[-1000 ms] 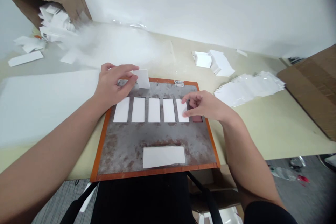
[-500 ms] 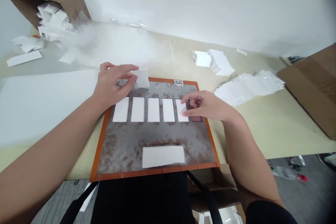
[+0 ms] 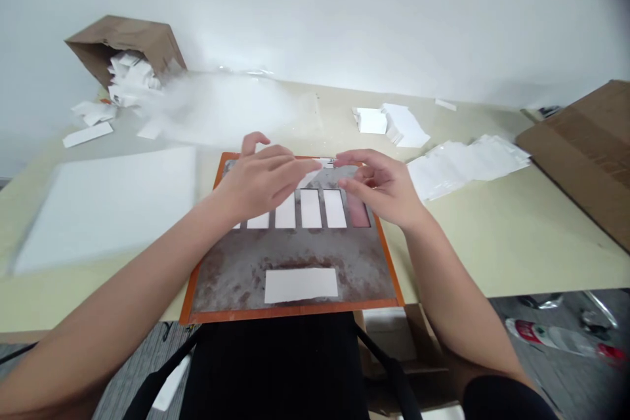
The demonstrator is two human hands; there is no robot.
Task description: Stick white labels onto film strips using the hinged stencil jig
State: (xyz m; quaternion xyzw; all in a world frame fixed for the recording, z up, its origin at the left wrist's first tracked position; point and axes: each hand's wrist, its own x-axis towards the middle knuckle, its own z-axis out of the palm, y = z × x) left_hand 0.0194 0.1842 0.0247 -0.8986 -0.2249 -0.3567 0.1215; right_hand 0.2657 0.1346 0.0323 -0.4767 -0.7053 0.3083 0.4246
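My left hand (image 3: 268,177) is closed on a white card (image 3: 310,177), held tilted above a grey metal plate with an orange border (image 3: 295,249). My right hand (image 3: 381,187) hovers just right of that card, thumb and fingers apart, nothing visible between them. Several slots in the plate run in a row, and white cards (image 3: 310,209) lie in them. The rightmost slot (image 3: 358,210) shows a reddish bottom, partly under my right hand. My left hand hides the slots at the left end. Lower on the plate is a blank white strip (image 3: 301,285).
A cardboard box (image 3: 170,52) spilling white pieces stands back left. White foam-like sheets (image 3: 123,203) lie left. A stack of white cards (image 3: 371,121) and bagged white pieces (image 3: 472,161) lie right, before another cardboard box (image 3: 585,151). A bottle (image 3: 561,338) lies on the floor.
My left hand has moved right across the plate with the white card. My right hand has lifted off the fifth slot's card, leaving it lying there. The view has shifted slightly.
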